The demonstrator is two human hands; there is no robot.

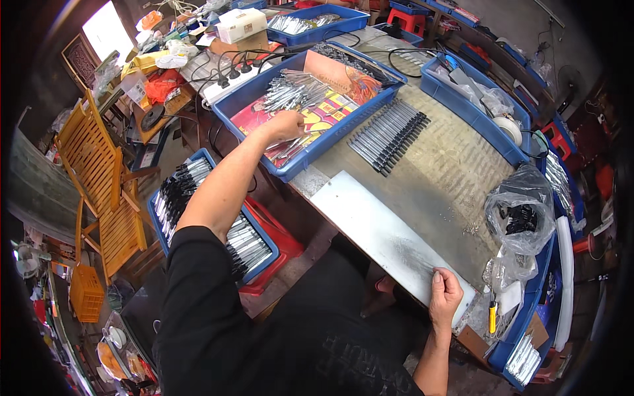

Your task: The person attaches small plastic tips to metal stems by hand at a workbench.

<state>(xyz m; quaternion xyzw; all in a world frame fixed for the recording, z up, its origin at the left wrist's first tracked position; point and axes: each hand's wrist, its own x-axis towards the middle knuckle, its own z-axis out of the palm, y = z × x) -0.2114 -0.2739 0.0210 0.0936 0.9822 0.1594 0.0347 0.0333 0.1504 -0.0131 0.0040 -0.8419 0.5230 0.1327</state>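
Observation:
My left hand [288, 125] reaches into a big blue tray [297, 162] at the far side of the bench, its fingers curled down among thin silver metal rods [290, 91]. Whatever they grip is hidden. My right hand [446, 296] rests at the near right end of a white board [370, 221], thumb and fingers pressed together; anything between them is too small to make out. Beyond the board, a neat row of slim silver rods with black ends [389, 135] lies on the bench top [456, 171].
A blue tray of black-and-silver rods [254, 244] sits on a red stool [284, 241] at left. To the right are a clear bag of black parts [522, 211], a yellow-handled screwdriver [492, 318] and a long blue bin [475, 109]. A wooden chair [105, 191] stands far left.

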